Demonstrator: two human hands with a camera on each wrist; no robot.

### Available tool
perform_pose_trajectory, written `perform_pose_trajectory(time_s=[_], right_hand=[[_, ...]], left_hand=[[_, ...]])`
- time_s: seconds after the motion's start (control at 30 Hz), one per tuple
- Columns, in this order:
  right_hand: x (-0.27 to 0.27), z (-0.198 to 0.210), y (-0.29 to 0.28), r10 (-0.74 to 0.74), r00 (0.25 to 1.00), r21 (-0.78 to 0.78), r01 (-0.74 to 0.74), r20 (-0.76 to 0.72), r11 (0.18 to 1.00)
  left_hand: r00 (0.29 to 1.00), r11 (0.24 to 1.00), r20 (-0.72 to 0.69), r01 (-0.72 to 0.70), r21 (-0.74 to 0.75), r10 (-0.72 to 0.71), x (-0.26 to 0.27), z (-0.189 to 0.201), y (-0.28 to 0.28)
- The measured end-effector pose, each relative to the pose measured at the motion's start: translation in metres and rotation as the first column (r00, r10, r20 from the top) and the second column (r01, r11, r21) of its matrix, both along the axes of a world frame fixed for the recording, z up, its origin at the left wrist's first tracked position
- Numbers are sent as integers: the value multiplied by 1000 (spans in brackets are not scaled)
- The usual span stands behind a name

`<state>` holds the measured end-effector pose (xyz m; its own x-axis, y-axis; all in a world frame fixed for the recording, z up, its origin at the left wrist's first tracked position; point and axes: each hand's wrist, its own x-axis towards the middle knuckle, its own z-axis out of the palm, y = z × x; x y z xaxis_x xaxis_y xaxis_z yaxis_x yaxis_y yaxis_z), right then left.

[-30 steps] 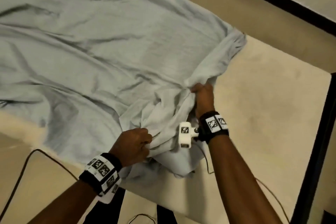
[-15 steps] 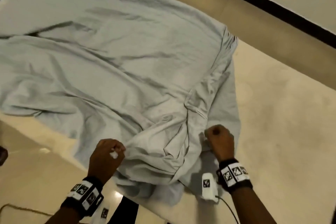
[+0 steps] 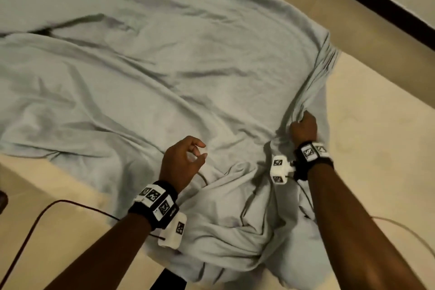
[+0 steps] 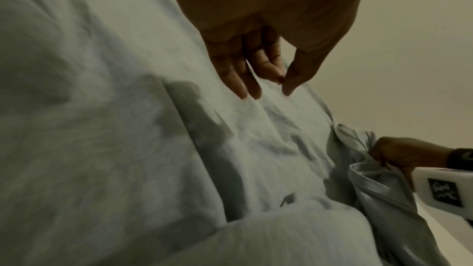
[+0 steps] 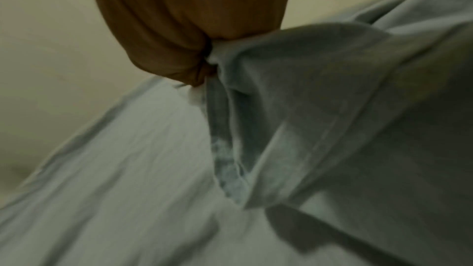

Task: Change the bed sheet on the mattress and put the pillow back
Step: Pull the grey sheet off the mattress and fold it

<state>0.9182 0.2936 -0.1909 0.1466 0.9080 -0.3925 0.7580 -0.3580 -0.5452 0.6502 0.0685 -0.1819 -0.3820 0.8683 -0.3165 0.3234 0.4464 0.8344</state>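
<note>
Bare cream mattress point(image 3: 367, 139) fills the scene, pale blue-grey sheet point(image 3: 164, 82) spread over its left and far part, right side of the mattress uncovered. Sheet bunched in a heap at the near edge between the two arms. Right hand point(image 3: 302, 127) has its grip closed on a gathered fold of the sheet's right edge; right wrist view confirms fingers point(image 5: 179, 64) curled tight round cloth. Left hand point(image 3: 182, 162) hovers just above the sheet, grip loosely open, fingertips point(image 4: 252, 90) close to the fabric, holding nothing. Pillow not in view.

Key relation: uncovered mattress lies to the right and far of the right hand's grip, and the held edge runs from that grip away toward the far right corner of the sheet point(image 3: 328, 54). Right hand is nearer the bare side, so the pull likely goes right and outward from there. Left hand sits nearer the heap, probably next to take up slack. Task looks early, sheet not yet squared or tucked
</note>
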Motion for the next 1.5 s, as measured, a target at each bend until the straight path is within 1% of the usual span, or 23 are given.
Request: perform_pose_trajectory(time_s=[0.07,0.13,0.17,0.2,0.23,0.27,0.3,0.33,0.4,0.47,0.57,0.67,0.7,0.73,0.77,0.8,0.87,0.97,1.03,1.13,1.2,1.37,1.5], right_hand=[[-18,22,-32,66,987,27,-63,-148,998],[-46,41,-94,318,893,-80,-360,-319,930],[-58,47,-131,500,768,-79,-573,-401,816],[-70,51,-168,677,614,-52,-755,-406,654],[-75,50,-200,819,432,-11,-887,-378,462],[-74,44,-222,881,331,9,-935,-337,354],[-69,37,-234,874,341,8,-931,-346,366],[-62,35,-243,822,415,7,-891,-389,454],[-36,25,-248,624,649,-24,-701,-435,713],[-11,21,-242,411,808,-24,-463,-423,886],[21,38,-220,158,869,1,-178,-468,984],[52,62,-198,33,927,6,-34,-375,999],[62,66,-192,33,947,-24,-43,-319,999],[70,69,-189,48,966,-94,-73,-254,993],[75,73,-187,83,974,-160,-118,-213,980],[77,76,-188,122,978,-201,-155,-167,967],[79,82,-191,207,973,-161,-221,-97,962],[71,87,-195,281,960,-38,-282,-9,959],[56,89,-198,324,945,78,-327,47,942],[13,92,-205,363,918,186,-390,162,902],[-35,98,-212,412,900,217,-434,141,874],[-186,78,-243,572,816,149,-557,-85,817],[-324,47,-260,753,657,73,-750,-40,657]], left_hand=[[1000,1000,-16,14,-28,-15,-4,6,5],[999,997,18,35,-71,-34,-5,17,15],[998,995,51,48,-87,-44,-4,26,27],[995,993,91,57,-100,-48,-3,33,39],[991,993,131,50,-107,-36,-2,37,52],[988,994,157,30,-106,-13,0,36,64],[988,994,153,10,-109,7,4,35,75],[993,995,117,5,-99,7,8,35,82],[999,995,2,44,-92,-44,20,35,89],[983,983,-106,133,-128,-147,32,44,77],[872,933,-332,347,-98,-359,70,55,23],[726,736,-171,677,4,-666,126,73,-52],[660,678,-212,735,-17,-721,145,75,-74],[652,674,-222,738,-35,-725,160,76,-90],[688,717,-249,696,-41,-682,171,76,-103],[768,790,-206,612,-43,-607,178,74,-114],[908,919,-139,390,-60,-395,181,78,-123],[997,998,-40,68,-14,-68,155,78,-121],[996,995,-26,-82,-59,81,120,73,-116],[990,986,-75,-127,-105,120,53,66,-106],[981,978,-41,-190,-86,187,5,62,-103],[928,936,-141,-350,-27,344,-117,61,-118],[838,850,-190,-526,-29,512,-221,46,-152]])
